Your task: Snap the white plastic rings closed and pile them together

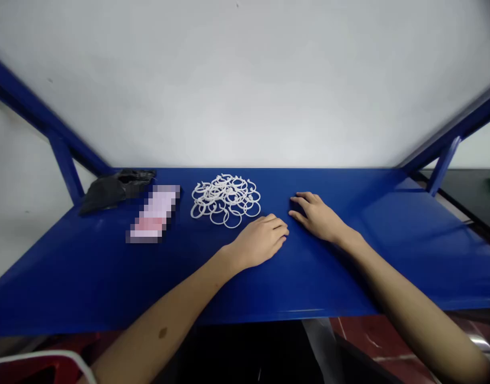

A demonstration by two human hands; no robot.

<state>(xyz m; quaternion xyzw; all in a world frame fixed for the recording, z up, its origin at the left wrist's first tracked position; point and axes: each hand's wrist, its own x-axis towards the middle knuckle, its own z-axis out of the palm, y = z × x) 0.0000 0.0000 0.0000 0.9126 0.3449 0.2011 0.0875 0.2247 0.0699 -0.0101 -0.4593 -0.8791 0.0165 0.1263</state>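
A loose pile of white plastic curtain rings (224,194) lies on the blue table (157,288), near its back. Several rings overlap, and small knobs show at their gaps. Just in front of the pile's right side, my left hand (263,240) rests palm down, its slightly bent fingers pointing right; nothing is seen in it. To the right of the pile, apart from it, my right hand (313,214) lies on the tabletop with fingers spread and holds nothing. The undersides of both hands are hidden.
A crumpled black plastic bag (112,189) lies at the back left. Beside it is a flat pinkish item (154,210), blurred by pixelation. Blue frame bars (64,165) rise at both sides, before a pale wall (245,85). A red chair (32,373) shows at lower left.
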